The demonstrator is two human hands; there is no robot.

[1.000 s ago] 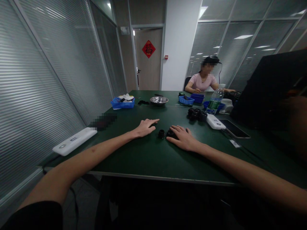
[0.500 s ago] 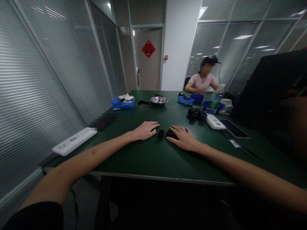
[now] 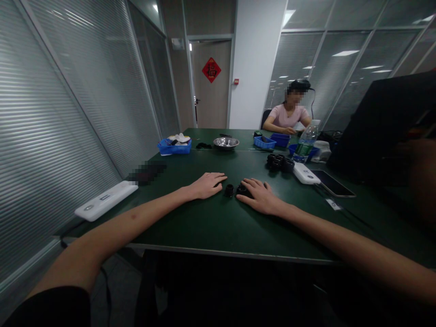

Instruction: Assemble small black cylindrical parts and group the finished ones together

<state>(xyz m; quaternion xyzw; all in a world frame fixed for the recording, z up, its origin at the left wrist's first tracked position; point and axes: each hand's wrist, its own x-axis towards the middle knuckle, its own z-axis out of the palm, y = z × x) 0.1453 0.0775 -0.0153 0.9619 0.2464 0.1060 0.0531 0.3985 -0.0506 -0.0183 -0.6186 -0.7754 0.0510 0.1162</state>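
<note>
My left hand [image 3: 207,185] lies flat on the green table, fingers stretched out and apart, holding nothing. Just right of its fingertips stands a small black cylindrical part [image 3: 229,190] with a rim, untouched by either hand. A second black round part [image 3: 240,190] sits beside it, between the thumb and index finger of my right hand [image 3: 259,196]. That hand also rests low on the table with its fingers extended. Its fingers partly cover the second part, and whether they touch it is hard to see.
Behind my right hand is a cluster of black round parts [image 3: 277,162], near a white power bank [image 3: 305,173], a phone [image 3: 332,182] and a water bottle [image 3: 304,144]. A metal bowl [image 3: 226,144] and blue baskets [image 3: 175,147] stand farther back. Another person [image 3: 288,116] sits across the table.
Both my hands and the two black parts stay where they were. Across the table, the other person's hand has shifted slightly to the right.
</note>
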